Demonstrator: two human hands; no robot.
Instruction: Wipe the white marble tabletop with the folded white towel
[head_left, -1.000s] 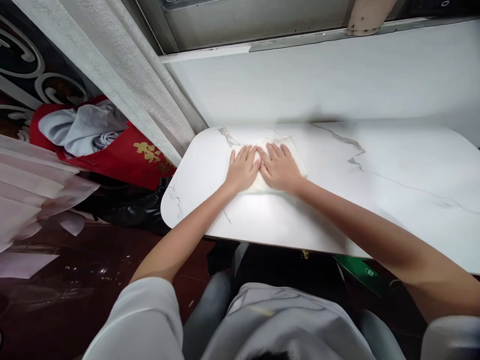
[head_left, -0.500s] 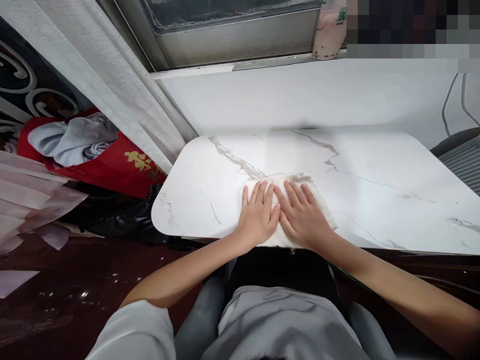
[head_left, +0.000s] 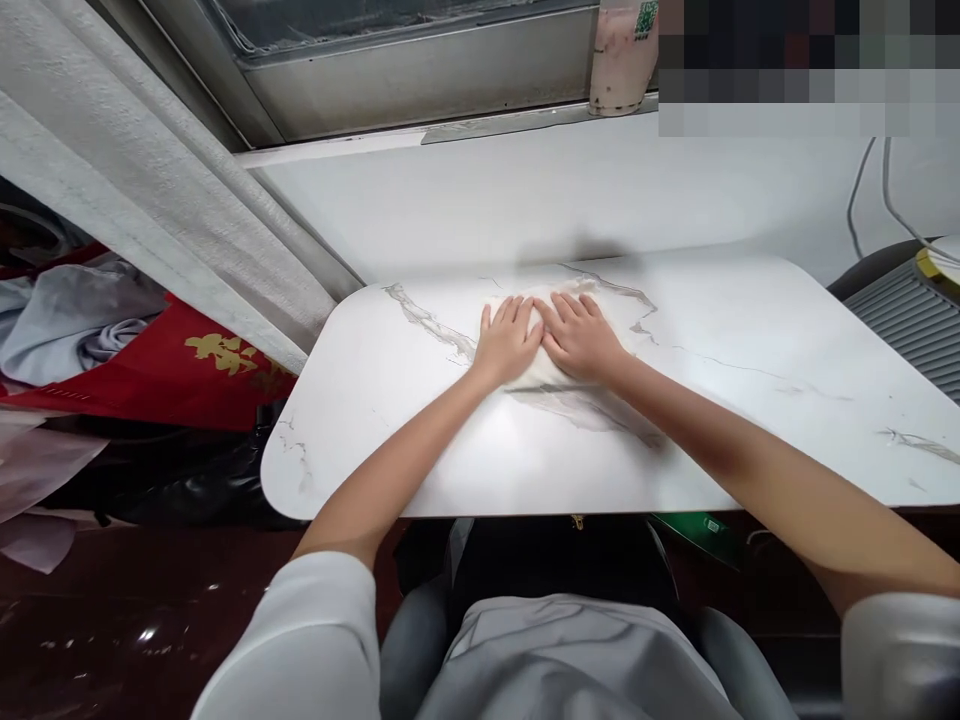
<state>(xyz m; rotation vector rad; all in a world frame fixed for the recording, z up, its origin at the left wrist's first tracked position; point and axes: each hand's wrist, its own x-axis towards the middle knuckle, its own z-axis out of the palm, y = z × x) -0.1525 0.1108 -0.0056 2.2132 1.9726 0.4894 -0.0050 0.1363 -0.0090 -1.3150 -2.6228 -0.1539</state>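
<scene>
A white cloth (head_left: 544,376) with a fuzzy edge lies flat on the white marble-patterned table (head_left: 375,420). My left hand (head_left: 508,338) rests palm down on its left part, fingers stretched out. Beside it, my right hand (head_left: 576,335) presses flat on the right part of the same cloth, its fingers spread. The thumbs nearly meet over the middle. Much of the cloth is hidden under both hands, and its far edge shows just past the fingertips.
Behind the table stands a white wall (head_left: 450,210) below a metal-framed window (head_left: 420,75). A pinkish cylindrical container (head_left: 624,60) is on the sill. At left hang a pale curtain (head_left: 150,180) and a red bag (head_left: 202,365) holding grey fabric. A grey ribbed object (head_left: 904,320) sits at right.
Both hands have pushed the cloth away from me, from the table's front edge towards the wall. The arms are stretched further out, and the view has shifted slightly.
</scene>
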